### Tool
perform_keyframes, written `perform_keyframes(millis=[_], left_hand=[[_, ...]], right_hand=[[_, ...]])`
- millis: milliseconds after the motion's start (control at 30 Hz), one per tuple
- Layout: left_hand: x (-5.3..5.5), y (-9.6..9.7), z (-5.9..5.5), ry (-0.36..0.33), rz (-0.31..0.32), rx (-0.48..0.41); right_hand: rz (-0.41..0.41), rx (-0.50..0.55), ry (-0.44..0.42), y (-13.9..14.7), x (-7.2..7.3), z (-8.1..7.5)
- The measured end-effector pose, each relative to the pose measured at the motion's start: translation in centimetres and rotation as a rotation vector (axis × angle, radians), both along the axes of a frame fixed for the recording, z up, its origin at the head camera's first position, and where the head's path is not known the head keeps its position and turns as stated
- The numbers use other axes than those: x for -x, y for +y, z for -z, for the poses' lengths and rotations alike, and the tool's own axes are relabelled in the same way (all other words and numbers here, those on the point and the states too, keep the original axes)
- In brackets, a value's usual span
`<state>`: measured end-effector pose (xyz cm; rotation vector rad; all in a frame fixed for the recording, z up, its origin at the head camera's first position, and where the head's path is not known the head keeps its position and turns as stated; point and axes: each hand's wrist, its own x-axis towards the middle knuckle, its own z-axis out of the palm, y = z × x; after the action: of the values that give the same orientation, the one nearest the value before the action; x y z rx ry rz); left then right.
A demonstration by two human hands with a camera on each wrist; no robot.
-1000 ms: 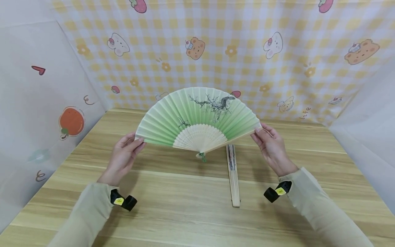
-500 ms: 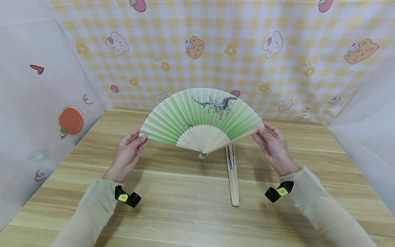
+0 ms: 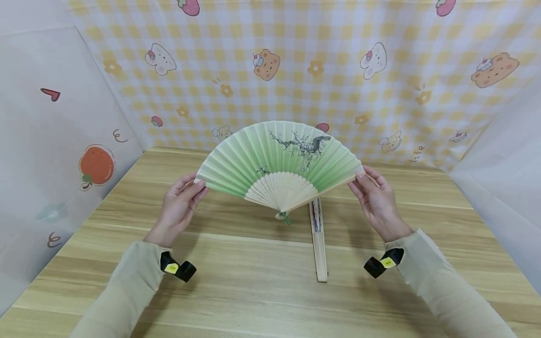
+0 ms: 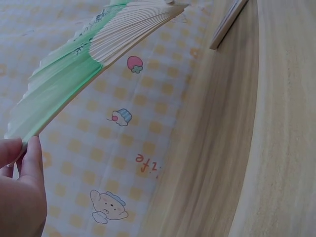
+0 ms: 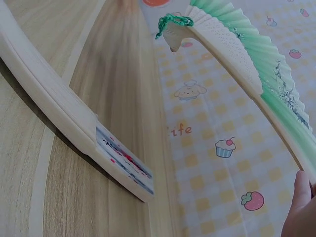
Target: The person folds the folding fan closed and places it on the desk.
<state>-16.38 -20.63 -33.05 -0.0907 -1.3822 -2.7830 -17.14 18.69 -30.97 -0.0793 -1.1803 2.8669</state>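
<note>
A green and white folding fan (image 3: 236,162) is spread wide above the table, printed with dark plum branches. Its pale ribs meet at a pivot with a green cord (image 5: 178,20). My left hand (image 3: 179,206) pinches the fan's left end between thumb and fingers. At the opposite end, my right hand (image 3: 378,204) pinches the outer guard stick. Below the fan lies a second folding fan (image 3: 320,249), folded up, with a blue, red and white print; the spread fan's edge comes close over its far end in the head view.
The wooden table (image 3: 245,281) reaches back to a yellow checked cloth (image 3: 291,94) with cartoon prints. White sheeting (image 3: 50,188) hangs on the left, and more stands on the right. Each wrist carries a small black camera (image 3: 179,268).
My left hand has moved right and slightly up, and the spread fan has shifted a little to the right and narrowed slightly. The right hand has edged slightly right. The folded fan stays put.
</note>
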Motion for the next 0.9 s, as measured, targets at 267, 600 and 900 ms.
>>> perform_keyframes(millis=[267,600,900], left_hand=[[0.16,0.29,0.01,0.007,0.005,-0.027],[0.14,0.48,-0.32,0.027,0.024,-0.032],[0.35,1.01,-0.60,0.045,0.041,-0.019]], right_hand=[[-0.007,-0.005,0.008,-0.30,-0.05,0.12],[-0.002,-0.028,0.002,-0.53,0.04,-0.23],[-0.017,-0.012,0.020,-0.65,0.01,-0.31]])
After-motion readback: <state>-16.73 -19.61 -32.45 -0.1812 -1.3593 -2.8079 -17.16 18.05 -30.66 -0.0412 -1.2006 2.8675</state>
